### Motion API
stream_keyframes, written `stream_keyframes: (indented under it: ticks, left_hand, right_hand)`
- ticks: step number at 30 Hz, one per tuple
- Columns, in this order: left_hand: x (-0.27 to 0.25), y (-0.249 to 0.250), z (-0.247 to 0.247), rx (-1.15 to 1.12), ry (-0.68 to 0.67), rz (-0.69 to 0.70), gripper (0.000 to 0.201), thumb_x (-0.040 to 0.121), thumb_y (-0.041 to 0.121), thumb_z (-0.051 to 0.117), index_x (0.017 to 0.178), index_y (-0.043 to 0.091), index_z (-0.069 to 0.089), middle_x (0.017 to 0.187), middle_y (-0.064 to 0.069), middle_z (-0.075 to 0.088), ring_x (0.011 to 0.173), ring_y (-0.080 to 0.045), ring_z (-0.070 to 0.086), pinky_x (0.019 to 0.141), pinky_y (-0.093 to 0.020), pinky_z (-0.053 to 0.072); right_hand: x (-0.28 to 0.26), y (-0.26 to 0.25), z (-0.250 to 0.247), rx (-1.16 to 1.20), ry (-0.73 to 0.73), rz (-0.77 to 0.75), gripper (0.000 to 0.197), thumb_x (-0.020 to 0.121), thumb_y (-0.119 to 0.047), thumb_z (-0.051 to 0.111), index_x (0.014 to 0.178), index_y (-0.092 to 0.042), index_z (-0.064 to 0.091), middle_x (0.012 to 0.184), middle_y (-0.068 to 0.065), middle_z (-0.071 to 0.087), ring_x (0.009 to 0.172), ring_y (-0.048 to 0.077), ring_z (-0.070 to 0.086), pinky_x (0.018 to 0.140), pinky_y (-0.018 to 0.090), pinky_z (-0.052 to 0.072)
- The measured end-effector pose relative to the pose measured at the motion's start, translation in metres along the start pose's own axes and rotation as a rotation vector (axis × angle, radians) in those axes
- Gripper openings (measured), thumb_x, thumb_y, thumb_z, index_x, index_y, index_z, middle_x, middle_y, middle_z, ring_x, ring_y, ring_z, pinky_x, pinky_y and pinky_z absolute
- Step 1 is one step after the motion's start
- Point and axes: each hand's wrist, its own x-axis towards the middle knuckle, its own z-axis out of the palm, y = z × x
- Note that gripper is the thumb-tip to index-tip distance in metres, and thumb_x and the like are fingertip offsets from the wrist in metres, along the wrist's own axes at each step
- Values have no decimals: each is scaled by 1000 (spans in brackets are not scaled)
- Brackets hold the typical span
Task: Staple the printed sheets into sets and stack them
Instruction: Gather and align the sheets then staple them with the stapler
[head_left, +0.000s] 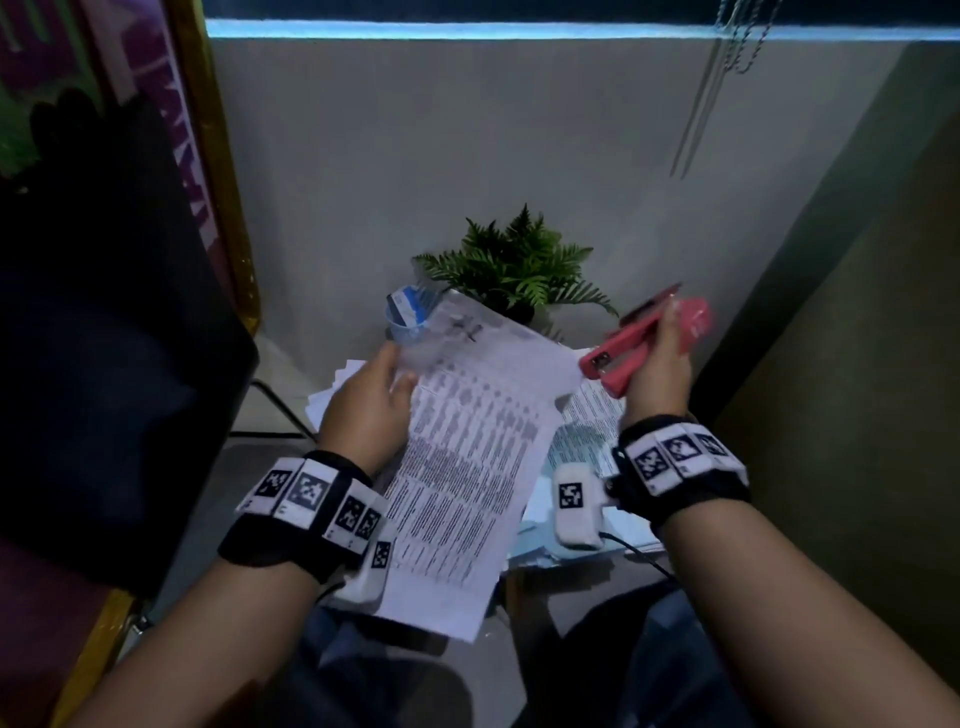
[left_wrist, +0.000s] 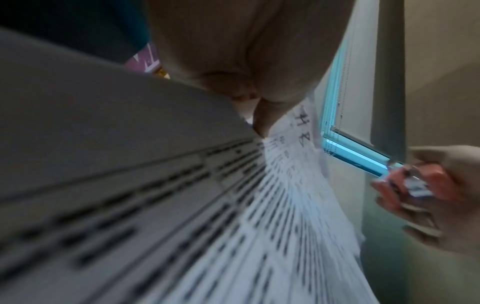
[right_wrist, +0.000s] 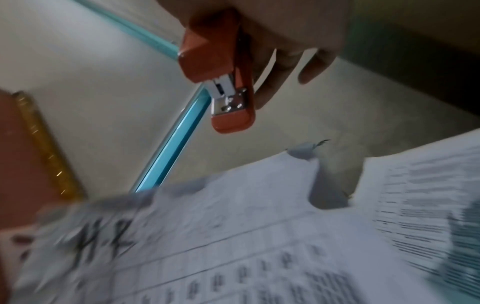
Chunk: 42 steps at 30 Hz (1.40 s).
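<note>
We sit in a dim corner, a pale grey wall (head_left: 415, 156) ahead and a cyan-lit window sill (head_left: 467, 28) running along its top, with bead cords (head_left: 727, 52) hanging at the right. A small fern (head_left: 519, 265) stands at the foot of that wall, our landmark here. Just in front of the fern, our left hand (head_left: 366, 402) holds up a set of printed sheets (head_left: 467, 457), thumb on top and fingers curled beneath, pinching the left edge. To the right of the fern, our right hand (head_left: 660, 374) is wrapped round a coral-red stapler (head_left: 631, 353), its mouth gaping and pointing toward the sheets' right edge without touching them. Below and in front of the fern, loose printed pages (head_left: 587, 415) lie spread on a low surface we cannot make out clearly. A clear cup with a blue-and-white label (head_left: 408, 312) sits just left of the fern; its lettering is too blurred to read. The sheets carry a table of small print and large handwritten characters (right_wrist: 103, 238) near the top, none legible. Far left of the fern, a pink-and-green poster in a gold frame (head_left: 223, 182) leans behind a dark chair back (head_left: 104, 338). Both wrists wear black bands with square coded markers.
</note>
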Motion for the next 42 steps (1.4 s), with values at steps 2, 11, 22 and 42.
stream_keyframes:
  ticks: [2, 11, 22, 42]
  left_hand:
    - [3, -4, -3, -100, 93, -65, 25, 97, 20, 45, 118, 5, 47, 111, -21, 60, 102, -36, 56, 71, -31, 32]
    - [23, -18, 35, -427, -16, -368, 36, 97, 31, 47, 126, 9, 44, 129, -8, 51, 114, -24, 51, 87, -28, 37]
    - [37, -130, 96, 227, -349, -586, 44, 84, 37, 64, 119, 13, 55, 128, -17, 47, 117, -35, 48, 95, -37, 42]
    - [53, -146, 94, 77, -113, -604, 17, 88, 23, 60, 95, 11, 50, 90, -10, 60, 73, -24, 51, 60, -28, 36]
  right_hand:
    - [0, 1, -17, 65, -77, 81, 31, 93, -48, 47, 87, -21, 61, 78, -4, 64, 66, 5, 61, 69, 24, 46]
    - [2, 50, -26, -477, -486, 365, 41, 70, -55, 70, 71, -15, 73, 71, 7, 70, 68, 25, 65, 77, 37, 52]
    - [105, 81, -55, -943, -249, 270, 37, 81, -45, 66, 84, -8, 68, 75, 8, 65, 65, 21, 58, 70, 28, 44]
    - [106, 111, -50, -1125, -254, 123, 84, 60, -80, 47, 98, -9, 71, 109, 18, 62, 100, 32, 60, 96, 40, 46]
